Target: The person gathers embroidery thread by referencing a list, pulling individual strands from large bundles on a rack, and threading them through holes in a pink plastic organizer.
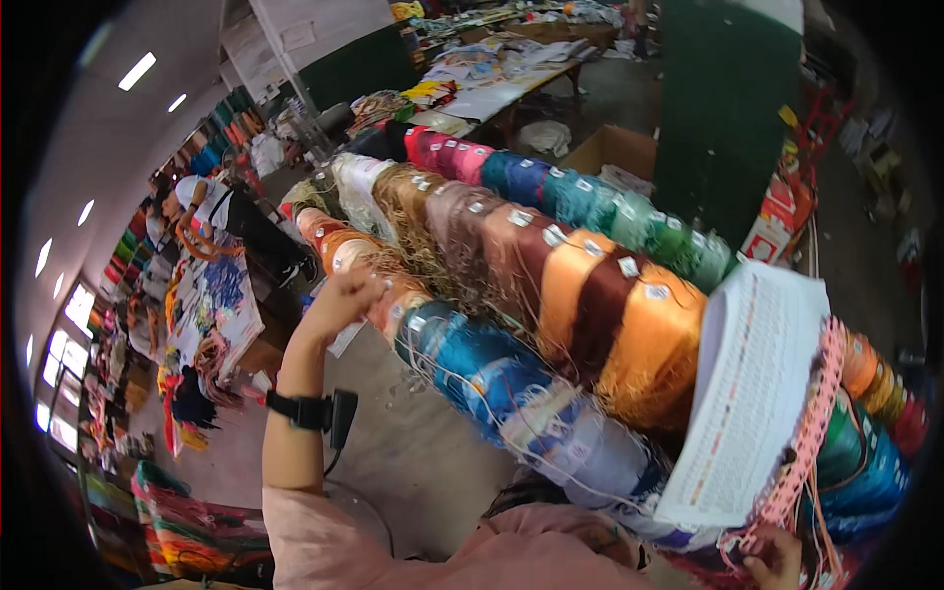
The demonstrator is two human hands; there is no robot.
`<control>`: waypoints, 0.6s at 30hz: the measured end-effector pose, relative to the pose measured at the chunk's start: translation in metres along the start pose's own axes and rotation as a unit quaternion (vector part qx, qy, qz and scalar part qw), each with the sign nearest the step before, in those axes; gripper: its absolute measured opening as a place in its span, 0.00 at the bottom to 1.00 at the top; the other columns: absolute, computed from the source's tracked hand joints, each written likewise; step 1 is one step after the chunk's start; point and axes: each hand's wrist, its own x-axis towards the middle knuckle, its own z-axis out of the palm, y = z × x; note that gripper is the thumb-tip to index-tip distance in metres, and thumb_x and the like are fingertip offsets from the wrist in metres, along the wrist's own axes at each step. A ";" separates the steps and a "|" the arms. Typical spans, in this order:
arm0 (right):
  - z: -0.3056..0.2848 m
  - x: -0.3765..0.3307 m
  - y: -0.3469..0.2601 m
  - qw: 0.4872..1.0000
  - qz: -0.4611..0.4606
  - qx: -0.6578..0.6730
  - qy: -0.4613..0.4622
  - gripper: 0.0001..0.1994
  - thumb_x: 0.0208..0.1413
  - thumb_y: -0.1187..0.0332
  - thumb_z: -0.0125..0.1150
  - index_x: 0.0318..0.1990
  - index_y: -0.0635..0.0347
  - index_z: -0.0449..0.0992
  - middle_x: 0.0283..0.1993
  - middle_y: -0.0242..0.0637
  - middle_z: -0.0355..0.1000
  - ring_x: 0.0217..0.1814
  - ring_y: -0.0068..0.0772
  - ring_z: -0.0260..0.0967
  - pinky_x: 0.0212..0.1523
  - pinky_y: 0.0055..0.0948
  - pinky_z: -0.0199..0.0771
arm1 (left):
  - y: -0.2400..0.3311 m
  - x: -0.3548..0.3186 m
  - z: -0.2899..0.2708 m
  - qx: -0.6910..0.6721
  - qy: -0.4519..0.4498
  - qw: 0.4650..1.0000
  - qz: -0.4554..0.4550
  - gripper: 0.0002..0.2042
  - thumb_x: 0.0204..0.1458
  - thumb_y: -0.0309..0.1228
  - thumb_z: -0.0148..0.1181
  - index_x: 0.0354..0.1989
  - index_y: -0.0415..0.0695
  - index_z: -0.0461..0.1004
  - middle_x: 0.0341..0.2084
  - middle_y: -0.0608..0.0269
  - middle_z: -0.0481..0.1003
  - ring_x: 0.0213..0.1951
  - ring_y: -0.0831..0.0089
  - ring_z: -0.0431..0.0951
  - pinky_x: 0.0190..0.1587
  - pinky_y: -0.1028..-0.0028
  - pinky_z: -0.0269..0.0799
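My left hand (346, 299) reaches out to the front row of thread hanks, beside the peach and rust hanks (344, 248). Its fingers are curled closed, and whatever they pinch is too small to make out. At the lower right my right hand (773, 559) is partly cut off by the lower edge. Its fingers close on the lower end of a pink braided trim (806, 442). The trim hangs down the right edge of a white printed sheet (752, 393), which leans over the rows. Blue hanks (482, 364) lie between my hands.
Behind run a row of brown and gold hanks (506, 246) and a row of teal and green ones (590, 202). A dark green pillar (728, 108) stands beyond. A cardboard box (615, 152) sits near a cluttered table (501, 98). Another person (231, 211) bends at a table on the left.
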 end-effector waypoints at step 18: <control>0.026 0.046 -0.132 0.975 -0.027 -0.214 0.059 0.11 0.47 0.81 0.47 0.40 0.69 0.65 0.32 0.39 0.65 0.32 0.28 0.63 0.32 0.22 0.64 | -0.115 0.293 -0.105 -0.065 0.229 0.965 -0.109 0.11 0.38 0.32 0.59 0.15 0.35 0.71 0.13 0.56 0.70 0.09 0.69 0.66 0.12 0.69 0.60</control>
